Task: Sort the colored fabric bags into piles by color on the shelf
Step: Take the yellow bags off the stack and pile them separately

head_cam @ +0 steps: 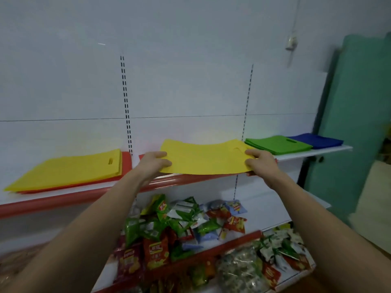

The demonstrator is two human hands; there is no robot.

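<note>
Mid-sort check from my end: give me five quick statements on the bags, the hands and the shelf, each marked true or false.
1. Both hands hold the same yellow bag: the left hand at its left edge, the right hand at its right. True.
2. The yellow pile lies at the right end of the shelf. False: it lies at the left end.
3. The green pile sits just left of the blue pile. True.
4. The held bag is folded in half. False: it is spread flat, sagging slightly.
5. The lower shelf holds more fabric bags. False: it holds snack packets.
</note>
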